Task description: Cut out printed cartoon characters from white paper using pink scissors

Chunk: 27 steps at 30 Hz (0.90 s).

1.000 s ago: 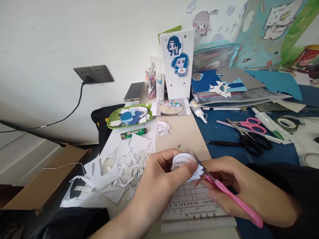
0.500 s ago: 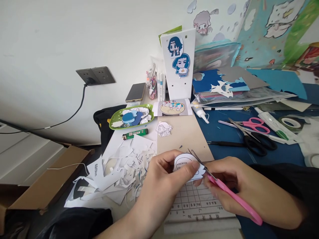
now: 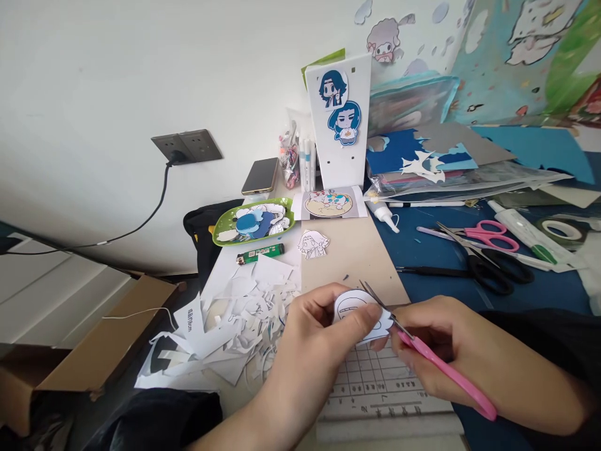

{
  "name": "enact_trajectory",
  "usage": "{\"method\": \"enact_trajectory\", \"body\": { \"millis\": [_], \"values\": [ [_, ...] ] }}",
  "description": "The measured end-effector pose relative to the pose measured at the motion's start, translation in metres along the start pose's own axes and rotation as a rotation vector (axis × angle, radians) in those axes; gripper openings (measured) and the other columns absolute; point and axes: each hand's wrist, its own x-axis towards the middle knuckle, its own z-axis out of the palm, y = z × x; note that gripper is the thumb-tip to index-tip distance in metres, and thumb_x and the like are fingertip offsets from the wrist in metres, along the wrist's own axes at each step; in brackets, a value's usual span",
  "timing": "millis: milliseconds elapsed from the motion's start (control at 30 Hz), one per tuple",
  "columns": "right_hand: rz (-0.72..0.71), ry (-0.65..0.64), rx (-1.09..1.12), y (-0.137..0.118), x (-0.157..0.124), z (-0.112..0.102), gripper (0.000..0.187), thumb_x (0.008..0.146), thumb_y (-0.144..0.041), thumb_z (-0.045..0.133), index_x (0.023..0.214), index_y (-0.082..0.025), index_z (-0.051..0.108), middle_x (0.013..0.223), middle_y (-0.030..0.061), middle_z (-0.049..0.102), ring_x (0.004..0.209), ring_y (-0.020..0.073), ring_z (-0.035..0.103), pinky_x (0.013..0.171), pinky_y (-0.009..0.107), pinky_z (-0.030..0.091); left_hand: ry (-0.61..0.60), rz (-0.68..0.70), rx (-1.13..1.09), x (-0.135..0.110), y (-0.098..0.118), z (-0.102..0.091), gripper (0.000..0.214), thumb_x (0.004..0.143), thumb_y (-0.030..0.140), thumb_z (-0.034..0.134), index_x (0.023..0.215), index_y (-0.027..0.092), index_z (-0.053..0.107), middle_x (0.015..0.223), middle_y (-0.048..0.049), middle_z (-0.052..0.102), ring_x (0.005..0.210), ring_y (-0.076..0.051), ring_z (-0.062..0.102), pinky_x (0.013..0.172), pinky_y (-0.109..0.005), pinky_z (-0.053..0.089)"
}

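My left hand [image 3: 312,341] pinches a small white paper cut-out [image 3: 353,305] with a black line drawing, thumb on its front. My right hand [image 3: 457,357] grips pink-handled scissors [image 3: 434,360], whose thin blades meet the right edge of the cut-out. Both hands hover over a printed grid sheet [image 3: 375,391] at the near edge of the desk.
A heap of white paper scraps [image 3: 235,319] lies left of my hands. Behind them are a green lighter [image 3: 260,253], a green tray [image 3: 220,238] of cut-outs, a small figure cut-out [image 3: 313,244], a phone [image 3: 260,176] and a white stand [image 3: 342,119]. Black and pink scissors [image 3: 488,257] lie at right.
The camera view has shifted slightly, so everything sits a bit further right. Both hands keep the same grip, and the scissor blades stay at the cut-out's edge.
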Motion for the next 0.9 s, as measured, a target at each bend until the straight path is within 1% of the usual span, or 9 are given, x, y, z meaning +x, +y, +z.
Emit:
{"method": "enact_trajectory", "body": {
  "millis": [167,233,300,400,533,633,700,800,900],
  "values": [
    [-0.008,0.001,0.056,0.0,0.003,-0.001,0.014,0.073,-0.006,0.055,0.071,-0.02,0.056,0.057,-0.0089,0.031,0.052,0.0088,0.023,0.044,0.022,0.021,0.011,0.012,-0.027,0.001,0.001,-0.001,0.026,0.078,0.023,0.069,0.056,0.016,0.059,0.058,0.0015,0.058,0.058,-0.012,0.047,0.06,-0.024,0.038],
    [0.002,0.014,0.079,-0.001,0.004,-0.002,0.013,0.073,-0.008,0.057,0.073,-0.021,0.057,0.055,-0.0094,0.031,0.05,0.0086,0.024,0.044,0.022,0.022,0.02,0.021,-0.038,0.001,0.0,-0.001,0.026,0.078,0.023,0.071,0.055,0.016,0.059,0.056,0.0032,0.056,0.056,-0.01,0.045,0.058,-0.023,0.038],
    [0.011,0.051,0.081,-0.004,0.004,-0.004,0.009,0.073,-0.012,0.058,0.07,-0.021,0.056,0.055,-0.0087,0.034,0.05,0.009,0.028,0.045,0.022,0.025,0.029,0.019,-0.043,0.002,-0.001,-0.002,0.025,0.077,0.023,0.072,0.056,0.017,0.061,0.055,0.0042,0.055,0.055,-0.01,0.044,0.057,-0.022,0.037],
    [0.007,0.098,0.094,-0.013,0.003,-0.009,0.009,0.075,-0.021,0.062,0.07,-0.021,0.055,0.059,-0.0062,0.041,0.054,0.0113,0.038,0.049,0.024,0.035,0.042,0.029,-0.017,0.002,-0.002,-0.002,0.023,0.078,0.025,0.073,0.06,0.016,0.062,0.059,0.0037,0.057,0.058,-0.01,0.046,0.06,-0.023,0.039],
    [-0.011,0.032,0.114,-0.019,0.003,-0.014,0.017,0.076,-0.026,0.068,0.071,-0.02,0.054,0.062,-0.0055,0.046,0.058,0.0124,0.045,0.055,0.024,0.04,0.066,0.062,0.036,0.002,-0.001,-0.002,0.02,0.078,0.027,0.074,0.064,0.016,0.064,0.066,0.001,0.062,0.067,-0.013,0.051,0.066,-0.025,0.042],
    [-0.021,0.051,0.14,-0.019,0.003,-0.016,0.016,0.077,-0.024,0.07,0.072,-0.019,0.056,0.063,-0.0056,0.047,0.058,0.0112,0.046,0.055,0.022,0.041,0.076,0.09,0.082,0.002,-0.001,-0.001,0.017,0.077,0.027,0.075,0.067,0.016,0.067,0.065,0.0006,0.064,0.065,-0.013,0.054,0.064,-0.024,0.043],
    [-0.01,0.055,0.168,-0.019,0.004,-0.016,0.014,0.078,-0.026,0.072,0.079,-0.017,0.061,0.064,-0.0056,0.049,0.054,0.0093,0.045,0.051,0.021,0.04,0.07,0.115,0.098,0.002,-0.002,-0.001,0.017,0.077,0.028,0.075,0.067,0.016,0.068,0.061,0.0009,0.065,0.062,-0.013,0.055,0.063,-0.024,0.044],
    [0.011,0.034,0.181,-0.018,0.003,-0.017,0.02,0.081,-0.032,0.072,0.088,-0.013,0.067,0.059,-0.0063,0.049,0.043,0.0059,0.04,0.041,0.019,0.033,0.077,0.131,0.088,0.003,-0.003,-0.001,0.017,0.077,0.029,0.075,0.067,0.017,0.068,0.06,0.0005,0.066,0.06,-0.014,0.058,0.062,-0.024,0.046],
    [-0.002,0.012,0.188,-0.015,0.003,-0.02,0.024,0.082,-0.034,0.071,0.089,-0.012,0.068,0.053,-0.0078,0.045,0.039,0.0052,0.035,0.038,0.02,0.028,0.093,0.125,0.081,0.004,-0.002,-0.001,0.015,0.076,0.027,0.075,0.068,0.017,0.068,0.061,0.001,0.065,0.06,-0.013,0.058,0.062,-0.023,0.046]
  ]
}}
